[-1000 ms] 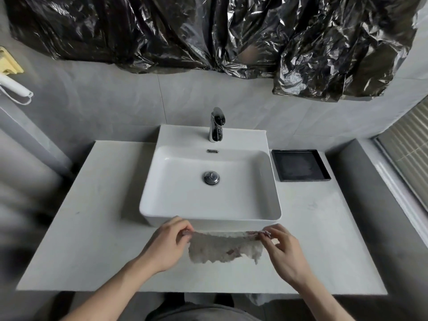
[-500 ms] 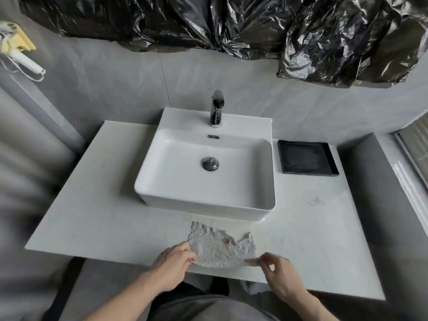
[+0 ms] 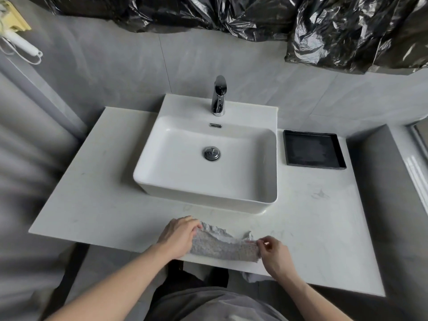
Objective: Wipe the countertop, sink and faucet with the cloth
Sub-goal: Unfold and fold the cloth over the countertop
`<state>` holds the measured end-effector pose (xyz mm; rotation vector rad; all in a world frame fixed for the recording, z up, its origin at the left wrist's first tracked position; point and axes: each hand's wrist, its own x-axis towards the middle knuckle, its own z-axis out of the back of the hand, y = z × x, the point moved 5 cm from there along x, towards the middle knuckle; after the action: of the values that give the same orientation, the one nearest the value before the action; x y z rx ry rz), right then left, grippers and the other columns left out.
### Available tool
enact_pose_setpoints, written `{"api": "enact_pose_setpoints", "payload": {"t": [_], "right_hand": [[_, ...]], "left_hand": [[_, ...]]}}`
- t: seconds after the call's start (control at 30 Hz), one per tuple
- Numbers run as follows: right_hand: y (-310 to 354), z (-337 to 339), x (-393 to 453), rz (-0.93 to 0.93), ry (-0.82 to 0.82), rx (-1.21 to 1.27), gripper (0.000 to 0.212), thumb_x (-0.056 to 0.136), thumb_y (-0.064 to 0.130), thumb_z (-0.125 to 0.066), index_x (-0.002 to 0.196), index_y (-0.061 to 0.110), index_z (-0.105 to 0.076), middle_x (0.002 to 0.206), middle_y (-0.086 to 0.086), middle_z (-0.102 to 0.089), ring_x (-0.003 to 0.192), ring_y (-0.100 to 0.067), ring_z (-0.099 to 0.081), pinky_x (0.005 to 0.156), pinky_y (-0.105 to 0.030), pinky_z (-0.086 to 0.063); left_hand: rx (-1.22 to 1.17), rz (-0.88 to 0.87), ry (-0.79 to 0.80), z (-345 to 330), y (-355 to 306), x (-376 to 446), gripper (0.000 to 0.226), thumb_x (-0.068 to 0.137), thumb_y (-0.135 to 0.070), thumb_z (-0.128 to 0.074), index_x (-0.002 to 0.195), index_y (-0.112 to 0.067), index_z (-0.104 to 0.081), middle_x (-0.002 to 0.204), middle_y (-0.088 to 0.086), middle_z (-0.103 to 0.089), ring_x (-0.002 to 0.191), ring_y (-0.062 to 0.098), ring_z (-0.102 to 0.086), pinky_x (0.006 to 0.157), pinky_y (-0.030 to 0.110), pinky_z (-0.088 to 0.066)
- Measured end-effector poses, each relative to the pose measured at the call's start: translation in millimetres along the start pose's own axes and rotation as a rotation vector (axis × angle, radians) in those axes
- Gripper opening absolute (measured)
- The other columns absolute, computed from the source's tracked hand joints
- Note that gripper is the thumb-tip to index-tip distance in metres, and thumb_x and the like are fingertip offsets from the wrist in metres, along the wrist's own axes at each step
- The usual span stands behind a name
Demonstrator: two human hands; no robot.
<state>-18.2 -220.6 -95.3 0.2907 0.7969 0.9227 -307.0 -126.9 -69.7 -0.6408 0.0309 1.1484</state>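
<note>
Grey-tiled bathroom; white bench (image 3: 92,205) with basin. Cloth (image 3: 222,246) at front edge, left hand (image 3: 179,237) and right hand (image 3: 274,253) each pinching an end. Advise: fold flat into pad before wiping.

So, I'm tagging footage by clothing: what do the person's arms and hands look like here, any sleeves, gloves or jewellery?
Both arms are bare from hand to the frame edge: no sleeves in view. The left hand and right hand wear no gloves, and no rings, watch or bracelets show. Grey clothing is visible low in the frame, between the forearms.
</note>
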Motion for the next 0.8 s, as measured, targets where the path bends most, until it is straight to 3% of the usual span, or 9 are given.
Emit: {"api": "enact_pose_setpoints", "payload": {"t": [0.07,0.13,0.2,0.37,0.47,0.53,0.67,0.8], "right_hand": [[0,-5,8,-0.048,0.017,-0.037,0.018,0.099,0.032,-0.059,0.109,0.023,-0.069,0.073,0.013,-0.069,0.069,-0.012,-0.064,0.068,-0.032,-0.05],[-4,-14,13,-0.084,0.058,-0.132,0.036,0.098,0.034,-0.058,0.131,0.021,-0.059,0.1,0.004,-0.075,0.089,-0.02,-0.067,0.078,-0.033,-0.048],[-6,-23,14,-0.074,0.066,-0.193,0.052,0.095,0.033,-0.06,0.143,0.019,-0.048,0.129,-0.003,-0.066,0.116,-0.024,-0.062,0.094,-0.035,-0.048],[-2,-40,10,0.016,0.071,-0.203,0.068,0.091,0.031,-0.065,0.153,0.022,-0.038,0.138,-0.004,-0.051,0.123,-0.028,-0.054,0.102,-0.036,-0.046],[-3,-48,12,0.04,0.1,-0.257,0.066,0.092,0.035,-0.064,0.152,0.029,-0.036,0.132,-0.003,-0.052,0.118,-0.029,-0.054,0.098,-0.037,-0.047],[-1,-50,15,0.044,0.098,-0.281,0.053,0.094,0.038,-0.062,0.144,0.033,-0.043,0.127,-0.003,-0.054,0.115,-0.029,-0.054,0.094,-0.037,-0.049],[5,-47,22,0.041,0.039,-0.39,0.033,0.095,0.031,-0.055,0.128,0.028,-0.056,0.123,-0.004,-0.051,0.113,-0.029,-0.051,0.091,-0.037,-0.048],[2,-44,28,0.006,0.057,-0.424,0.026,0.086,0.031,-0.056,0.109,0.024,-0.067,0.118,0.0,-0.054,0.11,-0.027,-0.05,0.088,-0.036,-0.047]], "left_hand": [[0.103,0.008,0.038,-6,-1,15,0.041,0.095,-0.015,-0.055,0.134,-0.03,-0.055,0.129,-0.008,-0.056,0.118,0.015,-0.053,0.102,0.035,-0.044],[0.216,0.002,0.053,-13,-7,21,0.052,0.089,-0.007,-0.056,0.137,-0.028,-0.048,0.134,-0.005,-0.045,0.123,0.019,-0.043,0.105,0.036,-0.038],[0.242,-0.027,0.052,-20,-17,18,0.058,0.082,0.002,-0.053,0.13,-0.03,-0.051,0.13,-0.006,-0.043,0.12,0.017,-0.042,0.105,0.034,-0.037],[0.195,-0.01,0.218,-55,-18,-4,0.052,0.085,-0.004,-0.045,0.131,-0.028,-0.051,0.132,-0.006,-0.038,0.122,0.019,-0.041,0.106,0.036,-0.039],[0.219,0.027,0.303,-63,-10,-12,0.066,0.077,0.002,-0.044,0.137,-0.024,-0.045,0.141,-0.003,-0.032,0.125,0.023,-0.039,0.106,0.039,-0.04],[0.203,0.034,0.292,-61,-8,-14,0.073,0.074,0.004,-0.043,0.141,-0.026,-0.04,0.148,-0.002,-0.026,0.13,0.024,-0.036,0.108,0.041,-0.039],[0.204,0.053,0.359,-58,-5,-16,0.081,0.073,0.004,-0.044,0.148,-0.026,-0.036,0.158,-0.003,-0.015,0.14,0.025,-0.028,0.115,0.045,-0.033],[0.187,0.058,0.384,-56,-5,-16,0.083,0.072,0.004,-0.045,0.149,-0.026,-0.035,0.159,-0.004,-0.013,0.14,0.025,-0.028,0.115,0.044,-0.033]]}}
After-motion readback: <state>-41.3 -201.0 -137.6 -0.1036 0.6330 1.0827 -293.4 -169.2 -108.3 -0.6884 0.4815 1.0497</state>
